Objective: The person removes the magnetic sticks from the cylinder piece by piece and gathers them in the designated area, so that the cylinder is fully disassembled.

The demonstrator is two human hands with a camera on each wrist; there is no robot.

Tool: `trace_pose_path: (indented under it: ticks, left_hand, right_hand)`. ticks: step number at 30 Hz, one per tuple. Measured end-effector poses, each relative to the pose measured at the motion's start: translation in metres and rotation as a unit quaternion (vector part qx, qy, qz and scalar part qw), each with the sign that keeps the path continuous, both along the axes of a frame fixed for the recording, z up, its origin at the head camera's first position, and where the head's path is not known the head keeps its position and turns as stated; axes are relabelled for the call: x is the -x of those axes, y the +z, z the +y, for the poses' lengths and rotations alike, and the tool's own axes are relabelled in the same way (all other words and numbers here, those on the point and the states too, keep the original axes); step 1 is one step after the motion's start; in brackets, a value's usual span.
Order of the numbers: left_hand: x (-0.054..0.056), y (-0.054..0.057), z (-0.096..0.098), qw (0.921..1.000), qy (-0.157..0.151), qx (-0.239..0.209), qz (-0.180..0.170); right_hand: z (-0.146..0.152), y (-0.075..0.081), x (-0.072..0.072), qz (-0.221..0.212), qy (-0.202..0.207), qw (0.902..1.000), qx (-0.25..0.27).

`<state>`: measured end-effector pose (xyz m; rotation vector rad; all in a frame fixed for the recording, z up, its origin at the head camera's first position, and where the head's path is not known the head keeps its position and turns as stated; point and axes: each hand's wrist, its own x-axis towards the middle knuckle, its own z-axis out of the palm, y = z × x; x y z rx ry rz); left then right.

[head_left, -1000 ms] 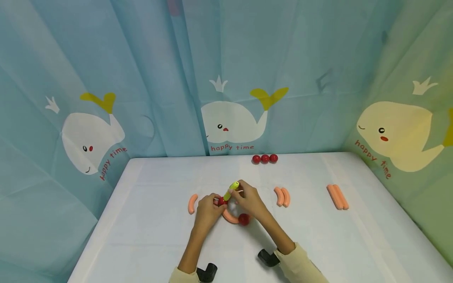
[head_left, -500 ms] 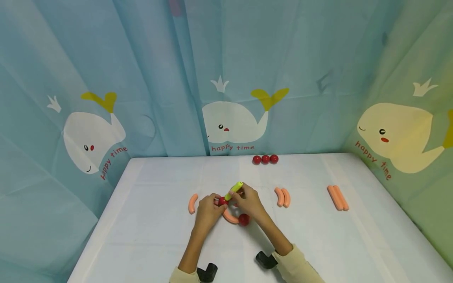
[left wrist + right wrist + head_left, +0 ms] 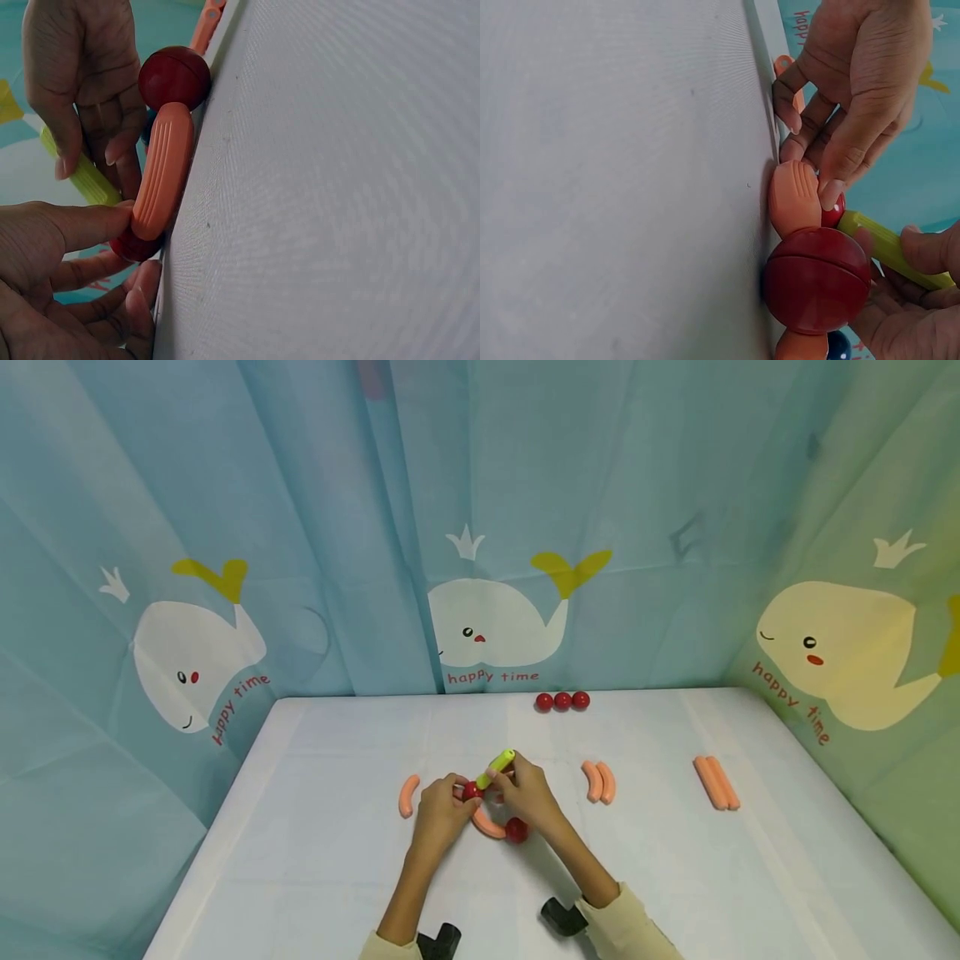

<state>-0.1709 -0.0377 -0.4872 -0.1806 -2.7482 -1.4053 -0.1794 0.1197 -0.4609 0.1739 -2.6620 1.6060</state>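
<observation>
My left hand [image 3: 441, 812] pinches a small red ball [image 3: 472, 791] low over the white table, its thumb at the end of a ridged, curved orange stick [image 3: 165, 169]. That stick runs from this ball to a larger-looking red ball [image 3: 516, 830] nearer me. My right hand [image 3: 531, 795] pinches a straight yellow-green stick [image 3: 497, 768], tilted up to the right, with its lower end right at the pinched ball. In the right wrist view, another orange piece [image 3: 801, 345] meets the near red ball, with a dark blue ball [image 3: 839, 345] partly hidden behind.
One curved orange stick [image 3: 408, 796] lies to the left on the white table [image 3: 315, 860]. Two more curved sticks [image 3: 598, 782] lie right of the hands, and two straight orange sticks [image 3: 717, 782] farther right. Three red balls [image 3: 562, 701] line the back edge before a whale-print curtain [image 3: 495, 618].
The yellow-green stick has tipped further to the right in my right hand, its lower end staying at the red ball. My left hand keeps its hold in place.
</observation>
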Motion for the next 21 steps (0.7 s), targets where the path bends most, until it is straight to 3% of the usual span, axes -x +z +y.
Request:
trace_pose_path:
  ticks: [21]
  left_hand:
    - [-0.0006, 0.0019, 0.0008, 1.0000, 0.006, -0.003, -0.006]
  right_hand:
    - [-0.0021, -0.0035, -0.0028, -0.002, 0.017, 0.9998, 0.011]
